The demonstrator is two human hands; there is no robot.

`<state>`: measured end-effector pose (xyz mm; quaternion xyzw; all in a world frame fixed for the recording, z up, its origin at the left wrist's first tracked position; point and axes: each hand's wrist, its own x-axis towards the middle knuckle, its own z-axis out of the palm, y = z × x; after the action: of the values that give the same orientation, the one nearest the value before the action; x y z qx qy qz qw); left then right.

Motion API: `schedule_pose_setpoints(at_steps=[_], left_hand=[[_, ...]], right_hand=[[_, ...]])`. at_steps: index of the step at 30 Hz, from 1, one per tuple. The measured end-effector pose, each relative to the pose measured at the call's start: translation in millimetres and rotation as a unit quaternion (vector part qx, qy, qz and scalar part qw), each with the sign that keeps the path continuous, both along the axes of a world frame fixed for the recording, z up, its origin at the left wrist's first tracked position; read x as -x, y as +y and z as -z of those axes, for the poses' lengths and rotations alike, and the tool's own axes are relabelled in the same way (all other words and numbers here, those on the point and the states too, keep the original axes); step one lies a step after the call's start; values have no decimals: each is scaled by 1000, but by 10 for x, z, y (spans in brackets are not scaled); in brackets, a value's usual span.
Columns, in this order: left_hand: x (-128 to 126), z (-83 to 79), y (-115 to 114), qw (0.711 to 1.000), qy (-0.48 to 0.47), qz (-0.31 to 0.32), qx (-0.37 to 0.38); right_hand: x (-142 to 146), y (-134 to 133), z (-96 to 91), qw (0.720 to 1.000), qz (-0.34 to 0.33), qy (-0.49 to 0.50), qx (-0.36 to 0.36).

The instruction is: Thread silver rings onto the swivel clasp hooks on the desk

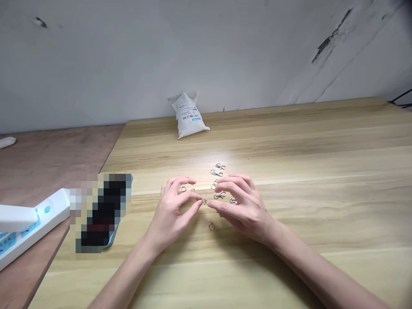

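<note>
A small silvery metal piece [204, 201], too small to name surely, sits between the fingertips of both hands. My left hand [174, 210] pinches it with thumb and index finger, the other fingers curled loosely above. From the other side, my right hand [246, 206] has its fingertips at the same piece, and part of its grip is hidden. Lobster clasps with rings [220, 195] lie in a loose column behind and under my right hand. One split ring [211, 226] lies in front, and another ring [183, 189] lies just beyond my left fingers.
At the back of the wooden table [305, 171], a white plastic packet [191, 118] with a printed label leans near the grey wall. A phone [107, 210], blurred out, lies to the left. Beyond it is a white power strip [48, 219] with something plugged in.
</note>
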<state>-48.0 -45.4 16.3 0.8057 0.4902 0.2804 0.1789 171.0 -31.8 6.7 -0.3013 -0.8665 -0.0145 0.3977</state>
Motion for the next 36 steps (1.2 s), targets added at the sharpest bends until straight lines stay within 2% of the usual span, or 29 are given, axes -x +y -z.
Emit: schedule_pose_setpoints(at_steps=[9, 21, 25, 28, 31, 34, 36], left_hand=[[56, 7, 23, 997, 43, 65, 2], [128, -49, 36, 991, 19, 100, 87], [152, -31, 50, 993, -7, 65, 99], [127, 14, 49, 995, -36, 16, 91], [104, 68, 54, 997, -29, -7, 71], [139, 119, 93, 999, 8, -30, 18], [193, 151, 133, 999, 33, -39, -11]], right_hand=[[1, -44, 23, 999, -43, -10, 19], [24, -56, -12, 998, -39, 31, 36], [63, -78, 17, 998, -34, 36, 37], [115, -87, 41, 997, -20, 51, 48], [87, -23, 58, 997, -2, 51, 58], [-74, 154, 100, 994, 59, 70, 57], [-209, 303, 161, 985, 126, 93, 78]])
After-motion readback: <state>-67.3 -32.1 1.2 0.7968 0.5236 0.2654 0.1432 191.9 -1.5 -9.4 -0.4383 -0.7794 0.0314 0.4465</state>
